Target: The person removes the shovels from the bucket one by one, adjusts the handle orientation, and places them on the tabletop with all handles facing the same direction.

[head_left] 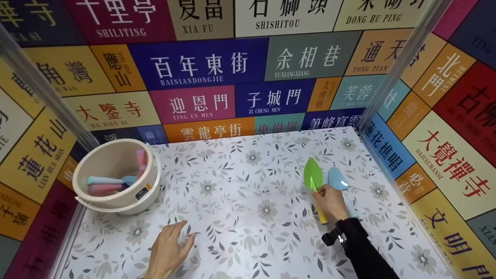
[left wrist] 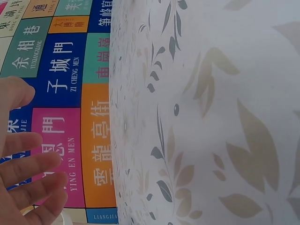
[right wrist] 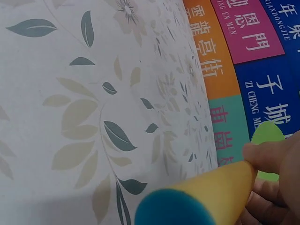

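Note:
My right hand [head_left: 329, 202] grips a toy trowel with a green leaf-shaped blade [head_left: 312, 174] by its yellow handle [head_left: 321, 211]. In the right wrist view the handle [right wrist: 220, 185] reaches toward the camera, showing its blue end [right wrist: 173, 208], with the thumb laid along the top. Just right of it lies a light blue trowel [head_left: 336, 178], its handle partly covered by the hand and wrist. My left hand [head_left: 168, 246] is over the front left of the table, fingers spread loosely and holding nothing.
At the left stands a cream bucket [head_left: 106, 159] set in a white basin-like rim [head_left: 155, 182]. Inside lie several toy tools with pink and teal handles [head_left: 104, 180]. Colourful sign-printed walls [head_left: 197, 66] enclose the flower-patterned table [head_left: 232, 232] at the back and sides.

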`<state>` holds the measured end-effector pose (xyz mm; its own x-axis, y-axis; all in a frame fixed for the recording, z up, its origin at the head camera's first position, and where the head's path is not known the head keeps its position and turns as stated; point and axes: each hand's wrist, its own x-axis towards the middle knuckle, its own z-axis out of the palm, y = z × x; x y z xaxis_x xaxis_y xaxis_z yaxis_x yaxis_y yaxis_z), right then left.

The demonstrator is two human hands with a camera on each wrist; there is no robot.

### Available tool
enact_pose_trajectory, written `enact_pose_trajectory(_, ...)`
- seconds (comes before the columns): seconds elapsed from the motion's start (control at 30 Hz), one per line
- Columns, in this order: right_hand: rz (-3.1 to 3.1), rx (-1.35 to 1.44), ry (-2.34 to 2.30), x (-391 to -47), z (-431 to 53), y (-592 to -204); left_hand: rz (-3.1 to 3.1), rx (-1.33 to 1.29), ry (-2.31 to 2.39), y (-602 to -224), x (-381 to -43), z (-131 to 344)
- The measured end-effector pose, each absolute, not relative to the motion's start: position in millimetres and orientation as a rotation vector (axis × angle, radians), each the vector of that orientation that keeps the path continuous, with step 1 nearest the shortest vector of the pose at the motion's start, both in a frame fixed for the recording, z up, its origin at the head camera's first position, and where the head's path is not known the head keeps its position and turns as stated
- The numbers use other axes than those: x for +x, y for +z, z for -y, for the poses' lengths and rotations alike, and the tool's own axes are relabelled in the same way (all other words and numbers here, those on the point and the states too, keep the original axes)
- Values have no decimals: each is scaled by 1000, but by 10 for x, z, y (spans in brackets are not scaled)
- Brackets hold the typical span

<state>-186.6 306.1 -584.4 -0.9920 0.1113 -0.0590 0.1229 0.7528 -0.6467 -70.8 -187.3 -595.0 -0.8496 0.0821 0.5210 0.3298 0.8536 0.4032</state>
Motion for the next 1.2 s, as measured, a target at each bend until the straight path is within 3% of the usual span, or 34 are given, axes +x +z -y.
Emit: enact_pose_trajectory(1.2,-2770,313,-999,-2084,-3173,-6228,2634,-250,-588,-5992,-617,1849)
